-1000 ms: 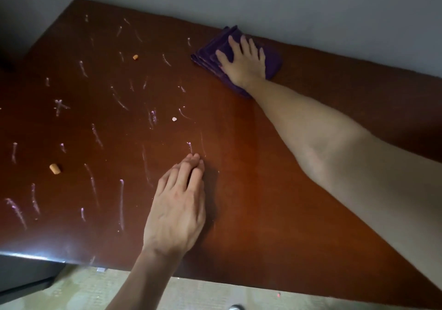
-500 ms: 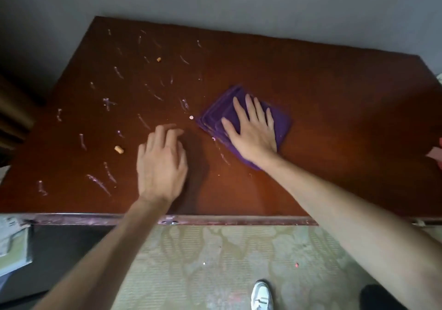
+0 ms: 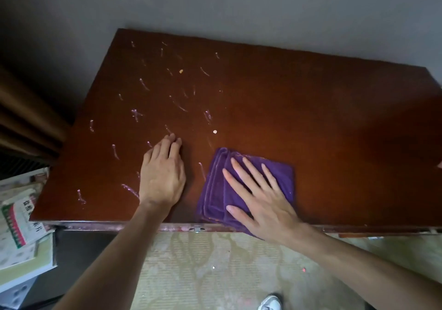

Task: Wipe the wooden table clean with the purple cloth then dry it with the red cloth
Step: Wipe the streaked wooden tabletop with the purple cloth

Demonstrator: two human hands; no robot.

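Observation:
The dark wooden table (image 3: 311, 118) stands against a grey wall. A folded purple cloth (image 3: 212, 190) lies at the table's near edge, slightly overhanging it. My right hand (image 3: 260, 202) presses flat on the cloth with fingers spread. My left hand (image 3: 162, 175) rests palm down on the bare wood just left of the cloth, holding nothing. White smears (image 3: 177, 104) cover the left half of the table, with an orange crumb (image 3: 181, 71) and a pale crumb (image 3: 215, 131) among them. A pink-red scrap (image 3: 439, 165) peeks in at the right edge of the view.
Stacked books and papers (image 3: 21, 226) sit low at the left beside the table. A brown curtain (image 3: 24, 118) hangs at the far left. Patterned floor and a white shoe (image 3: 270, 302) show below the table's front edge.
My right hand has dragged the purple cloth from the far edge by the wall back to the near edge. My left hand has stayed flat on the table. The view has pulled back.

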